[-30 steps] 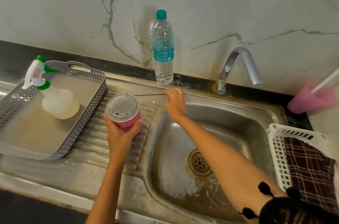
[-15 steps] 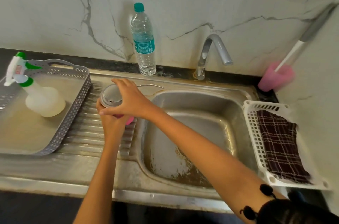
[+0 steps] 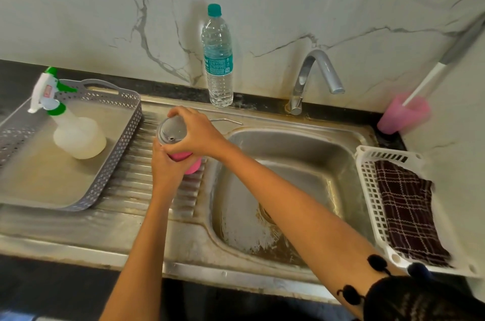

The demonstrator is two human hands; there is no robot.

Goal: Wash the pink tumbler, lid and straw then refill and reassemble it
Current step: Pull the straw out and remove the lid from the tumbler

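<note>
A second ago the right hand point(image 3: 195, 134) was laying the straw point(image 3: 227, 121) on the ledge behind the sink point(image 3: 301, 152). Now it has crossed to the lid point(image 3: 171, 129), with its fingers curled over the rim in a grip. The straw lies alone behind the sink, touching neither hand. The left hand point(image 3: 166, 171) wraps the pink tumbler point(image 3: 193, 164) from below, holding it over the draining board point(image 3: 131, 184) just left of the sink. So the straw is out, and taking the lid off looks like the step in hand; no washing has begun.

By count:
- Task things: one tumbler, one lid, one straw.
- Behind the sink: one water bottle point(image 3: 217, 58) and one tap point(image 3: 316, 73).
- Left of the sink: one grey tray point(image 3: 118, 163) holding one spray bottle point(image 3: 74, 134).
- Right of the sink: one white basket point(image 3: 367, 189) with one checked cloth point(image 3: 409, 213).
- Behind and right of the sink: one pink cup point(image 3: 404, 117).
</note>
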